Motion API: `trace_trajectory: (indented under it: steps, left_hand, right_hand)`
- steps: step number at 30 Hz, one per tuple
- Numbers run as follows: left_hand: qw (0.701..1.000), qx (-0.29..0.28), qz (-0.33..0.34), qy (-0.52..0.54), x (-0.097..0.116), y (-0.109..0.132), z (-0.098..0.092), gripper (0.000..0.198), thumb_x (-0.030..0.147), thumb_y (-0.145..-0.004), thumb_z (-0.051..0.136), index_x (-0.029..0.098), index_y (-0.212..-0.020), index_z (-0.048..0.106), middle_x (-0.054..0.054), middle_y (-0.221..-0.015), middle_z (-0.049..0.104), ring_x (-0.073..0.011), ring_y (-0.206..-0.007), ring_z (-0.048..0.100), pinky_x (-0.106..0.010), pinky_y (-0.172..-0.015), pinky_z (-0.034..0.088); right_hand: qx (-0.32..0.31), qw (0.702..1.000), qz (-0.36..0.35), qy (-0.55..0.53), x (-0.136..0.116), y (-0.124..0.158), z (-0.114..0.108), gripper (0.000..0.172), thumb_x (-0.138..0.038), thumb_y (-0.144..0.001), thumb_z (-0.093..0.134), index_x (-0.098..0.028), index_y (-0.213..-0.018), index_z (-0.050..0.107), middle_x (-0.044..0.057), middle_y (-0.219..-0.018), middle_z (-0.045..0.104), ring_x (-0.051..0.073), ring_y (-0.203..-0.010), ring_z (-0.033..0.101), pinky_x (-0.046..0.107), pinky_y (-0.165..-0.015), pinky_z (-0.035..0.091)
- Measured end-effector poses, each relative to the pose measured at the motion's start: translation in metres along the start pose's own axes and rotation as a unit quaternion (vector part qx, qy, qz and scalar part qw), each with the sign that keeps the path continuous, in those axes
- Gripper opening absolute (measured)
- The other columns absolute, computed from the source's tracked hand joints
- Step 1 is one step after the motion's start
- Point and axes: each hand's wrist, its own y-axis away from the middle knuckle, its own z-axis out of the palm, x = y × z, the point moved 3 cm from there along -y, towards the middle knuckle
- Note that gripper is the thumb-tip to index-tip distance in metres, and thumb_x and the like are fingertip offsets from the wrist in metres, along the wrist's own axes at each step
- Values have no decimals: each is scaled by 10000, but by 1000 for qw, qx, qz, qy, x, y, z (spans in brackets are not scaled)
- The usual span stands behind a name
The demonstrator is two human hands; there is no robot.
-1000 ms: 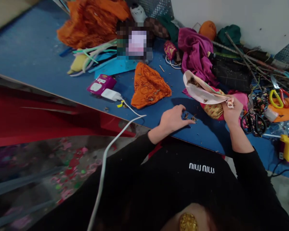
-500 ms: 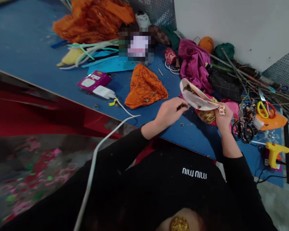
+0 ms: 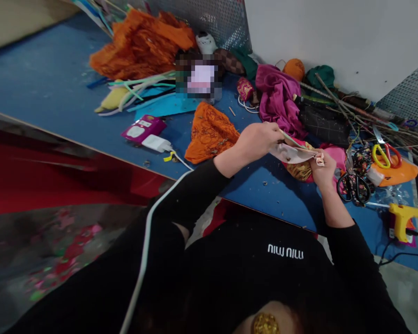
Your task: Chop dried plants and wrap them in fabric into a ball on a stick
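Pale cloth pouch [image 3: 292,154] is suspended between the person's two hands, above the near part of the blue tabletop [image 3: 271,197]. Right grip [image 3: 323,168] is closed on the gathered, twisted end of the pouch. Left grip [image 3: 259,139] is at the opposite end, fingers bent and touching the cloth; the fingertips are partly hidden, so whether they pinch it cannot be told. Just beyond and below the pouch sits a gold patterned bundle [image 3: 299,171], partly covered. A magenta cloth [image 3: 278,99] lies behind, with a dark checked cloth [image 3: 323,123] adjacent. Left of the pouch, an orange cloth [image 3: 209,132] is spread, its near edge partly behind the left arm; farther left is a purple device [image 3: 142,127]. On the right side, black-handled scissors [image 3: 350,176] lie near the right wrist, and a yellow glue gun [image 3: 402,215] stands farther out.
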Motion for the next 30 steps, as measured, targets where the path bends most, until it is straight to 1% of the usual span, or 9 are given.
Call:
trace_trajectory:
  steps: [4, 8, 10, 14, 16, 18, 20, 24, 30]
  left_hand:
    - [997, 27, 29, 66, 11, -10, 12, 293, 183, -949, 571, 242, -1117, 804, -46, -1211, 787, -237, -1157, 689, -340, -959, 549]
    - [999, -18, -9, 27, 11, -11, 19, 358, 196, -951, 559, 261, -1235, 767, -58, -1168, 797, -270, -1143, 707, -371, -930, 566]
    - [1000, -14, 9, 18, 10, -5, 15, 413, 175, -951, 528, 261, -1297, 737, -63, -1224, 787, -274, -1202, 694, -386, -973, 555]
    - [995, 87, 40, 30, 9, 19, 1, 380, 197, -980, 512, 245, -1283, 735, -75, -1312, 761, -268, -1258, 674, -414, -1043, 509]
    - [989, 143, -1, 26, 6, 35, 1, 305, 275, -1017, 519, 229, -1189, 767, -93, -1232, 781, -262, -1168, 706, -402, -996, 518]
    - [985, 159, -62, 22, 1, 51, 8, 288, 334, -1036, 528, 212, -1085, 784, -100, -1119, 794, -247, -1055, 728, -367, -913, 535]
    - [986, 108, -123, 14, -5, 66, 22, 268, 344, -1024, 566, 189, -1049, 783, -107, -1075, 789, -253, -1004, 734, -353, -862, 545]
    - [979, -42, -201, 2, -10, 81, 53, 321, 337, -958, 673, 128, -1192, 741, -165, -1197, 745, -319, -1092, 716, -395, -911, 562]
    - [975, -117, -157, 103, 13, 67, 73, 265, 215, -938, 634, 145, -1177, 724, -115, -1107, 746, -259, -1002, 715, -376, -916, 572]
  right_hand:
    - [-1, 1000, 0, -11, -1, 0, 0, 141, -272, -816, 603, -227, -867, 727, -13, -728, 668, 164, -689, 577, 288, -658, 428]
    - [-4, 1000, -6, -9, -1, 0, 0, 70, -254, -790, 623, -227, -785, 688, -32, -674, 602, 150, -667, 537, 279, -635, 383]
    - [1, 1000, -4, -11, -2, 0, 0, 67, -240, -787, 614, -226, -769, 676, -44, -654, 567, 138, -645, 511, 274, -622, 362]
    - [9, 1000, 7, -24, -3, -2, 0, 68, -252, -790, 617, -224, -754, 668, -45, -665, 580, 127, -631, 489, 274, -624, 385]
    - [14, 999, 10, -34, -4, -3, 0, 68, -261, -788, 635, -223, -762, 686, -37, -682, 616, 129, -637, 503, 277, -627, 407]
    - [14, 999, 11, -42, -4, -4, 0, 72, -263, -787, 653, -220, -784, 711, -29, -696, 644, 132, -644, 522, 280, -627, 419]
    - [14, 998, 8, -54, -4, -4, 0, 71, -254, -781, 666, -216, -797, 724, -26, -709, 663, 135, -657, 543, 280, -632, 429]
    - [30, 996, -7, -80, -4, -5, -1, 74, -230, -776, 666, -213, -806, 731, -31, -729, 677, 136, -685, 575, 280, -662, 454]
    - [25, 997, -2, -79, -5, -7, 1, 67, -254, -770, 679, -211, -798, 721, -46, -692, 644, 125, -659, 549, 273, -651, 451]
